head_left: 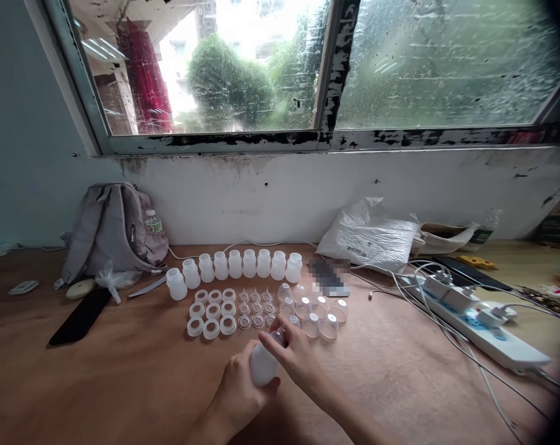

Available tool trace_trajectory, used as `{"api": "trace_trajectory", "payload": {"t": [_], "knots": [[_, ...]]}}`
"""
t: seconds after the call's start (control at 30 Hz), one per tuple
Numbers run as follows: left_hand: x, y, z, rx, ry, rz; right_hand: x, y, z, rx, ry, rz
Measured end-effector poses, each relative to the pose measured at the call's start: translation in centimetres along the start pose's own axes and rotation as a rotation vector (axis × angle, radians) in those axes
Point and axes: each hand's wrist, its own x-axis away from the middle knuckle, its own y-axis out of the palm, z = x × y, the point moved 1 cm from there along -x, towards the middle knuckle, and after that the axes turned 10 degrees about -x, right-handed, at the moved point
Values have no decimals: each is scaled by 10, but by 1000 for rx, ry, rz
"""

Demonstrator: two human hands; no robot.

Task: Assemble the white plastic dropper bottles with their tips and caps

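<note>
My left hand (238,389) grips a small white plastic bottle (263,364) low at the centre of the wooden table (136,371). My right hand (296,358) pinches the clear cap (279,337) at the bottle's top. Beyond them stands a row of several white bottles (236,266). In front of that row lie several white rings (212,311), small clear nipples (256,308) and clear domed caps (314,312), set out in groups.
A grey backpack (113,228) with a water bottle leans at the back left, a black phone (80,316) in front of it. A white plastic bag (370,235) lies back right. A white power strip (488,337) with plugs and cables runs along the right.
</note>
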Motion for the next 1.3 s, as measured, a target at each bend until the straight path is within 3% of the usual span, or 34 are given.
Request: {"api": "trace_trajectory", "payload": {"t": [0.3, 0.4, 0.5, 0.6, 0.77, 0.93, 1.2, 1.3], "knots": [[8, -6, 13, 309, -25, -64, -3, 2, -5, -103, -4, -81], [11, -2, 11, 610, -104, -230, 1, 3, -10, -268, 32, -145], [16, 2, 4, 999, -194, -472, 0, 2, -14, -536, 123, -346], [18, -1, -4, 1168, -158, -444, -8, -7, -12, -656, 117, -457], [15, -20, -9, 1005, -216, -314, -26, -29, 0, -521, 60, -298], [14, -26, -2, 794, -402, -270, -30, -24, -2, -456, 101, -305], [14, -18, -12, 793, -406, -402, -33, -18, 3, -523, 190, -377], [14, -19, -21, 806, -368, -426, -34, -22, 9, -569, 169, -317]]}}
